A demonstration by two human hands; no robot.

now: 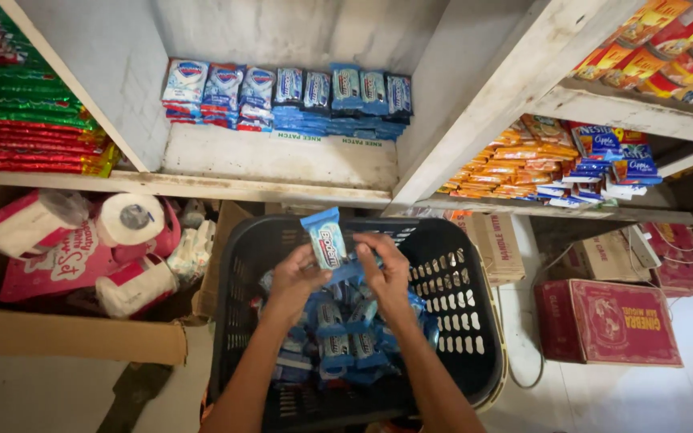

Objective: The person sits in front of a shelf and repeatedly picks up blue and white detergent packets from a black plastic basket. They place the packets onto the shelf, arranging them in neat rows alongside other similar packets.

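Left hand (294, 277) pinches a blue sachet strip (324, 238) upright above the black basket (459, 321); right hand (387, 273) is closed on the same strip just beside it, at its lower end. Rest of the strip trails down into the sachet pile (342, 341) in the basket. Risk: linked packs look tangled, so a pull could snag and tear at a perforation, or drag neighbours out over the rim. Shelf (282, 156) stacks (290, 100) above sit loose and near the reach path; a brush could topple them.
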